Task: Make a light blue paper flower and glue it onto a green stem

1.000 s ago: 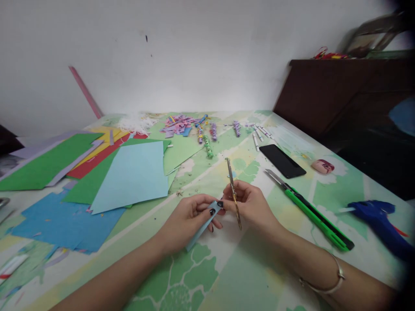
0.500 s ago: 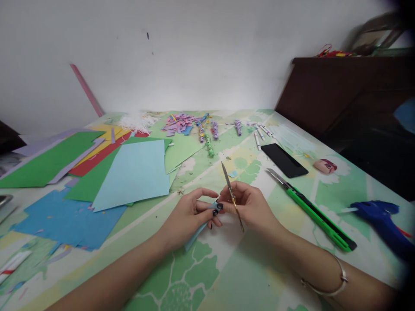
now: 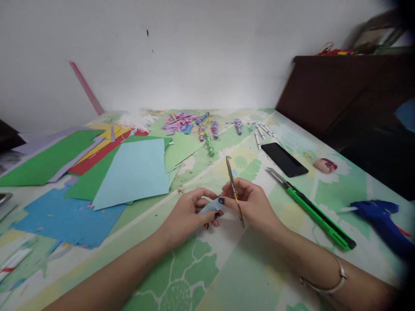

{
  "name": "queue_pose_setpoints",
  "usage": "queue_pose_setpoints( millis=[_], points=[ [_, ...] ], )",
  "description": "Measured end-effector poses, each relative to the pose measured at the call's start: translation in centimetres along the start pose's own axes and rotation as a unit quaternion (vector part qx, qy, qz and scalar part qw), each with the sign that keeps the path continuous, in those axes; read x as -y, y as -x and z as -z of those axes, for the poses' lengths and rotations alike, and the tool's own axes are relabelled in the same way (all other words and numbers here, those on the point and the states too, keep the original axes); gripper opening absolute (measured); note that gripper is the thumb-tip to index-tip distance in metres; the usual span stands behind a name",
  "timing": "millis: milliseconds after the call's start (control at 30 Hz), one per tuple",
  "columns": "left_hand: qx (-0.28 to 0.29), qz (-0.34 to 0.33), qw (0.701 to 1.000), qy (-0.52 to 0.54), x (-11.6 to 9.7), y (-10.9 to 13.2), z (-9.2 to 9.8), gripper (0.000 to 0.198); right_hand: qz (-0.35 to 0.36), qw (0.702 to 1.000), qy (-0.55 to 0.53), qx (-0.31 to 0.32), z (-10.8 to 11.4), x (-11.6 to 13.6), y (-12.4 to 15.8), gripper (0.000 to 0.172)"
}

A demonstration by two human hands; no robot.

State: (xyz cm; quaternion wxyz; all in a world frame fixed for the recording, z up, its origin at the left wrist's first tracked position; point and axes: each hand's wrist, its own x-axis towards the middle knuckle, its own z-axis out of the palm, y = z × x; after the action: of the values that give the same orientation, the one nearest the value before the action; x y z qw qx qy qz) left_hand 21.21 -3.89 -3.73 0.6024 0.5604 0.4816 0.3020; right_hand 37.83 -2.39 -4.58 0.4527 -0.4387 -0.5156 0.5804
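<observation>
My left hand [image 3: 191,212] is closed on a light blue paper strip [image 3: 209,208], its thumb along the strip and its other fingers behind. My right hand [image 3: 249,203] pinches the strip's upper end between thumb and fingertips, close to the left fingertips. Across the right hand lies a slim metal tool [image 3: 231,172] with a gold-coloured lower part, its tip pointing up and away; its exact kind is unclear. Part of the strip is hidden under the left hand. Beyond the hands, a small light blue scrap [image 3: 234,172] lies on the patterned tablecloth [image 3: 181,276].
Coloured paper sheets [image 3: 136,172] spread over the left. Paper scraps [image 3: 181,122] and decorated paper rolls [image 3: 209,144] lie at the back. To the right are markers [image 3: 257,140], a black phone [image 3: 283,160], a green utility knife [image 3: 319,216] with blade out, and a blue glue gun [image 3: 379,220].
The tool in my right hand has turned more upright. The blue strip has shifted between my fingers, showing more of its face above the left thumb. My hands stay close together.
</observation>
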Motion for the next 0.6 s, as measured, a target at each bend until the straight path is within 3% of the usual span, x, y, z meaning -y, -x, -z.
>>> queue_pose_setpoints(
  millis=[200, 600],
  points=[
    [0.01, -0.012, 1.0, 0.0, -0.11, 0.01, 0.05, 0.017, -0.025, 0.999, -0.023, -0.024, -0.03, -0.23, -0.19, 0.026],
    [0.008, 0.004, 1.0, 0.02, -0.27, 0.15, -0.06, 0.019, -0.024, 0.999, -0.029, -0.026, -0.26, -0.1, 0.0, 0.025]
  ],
)
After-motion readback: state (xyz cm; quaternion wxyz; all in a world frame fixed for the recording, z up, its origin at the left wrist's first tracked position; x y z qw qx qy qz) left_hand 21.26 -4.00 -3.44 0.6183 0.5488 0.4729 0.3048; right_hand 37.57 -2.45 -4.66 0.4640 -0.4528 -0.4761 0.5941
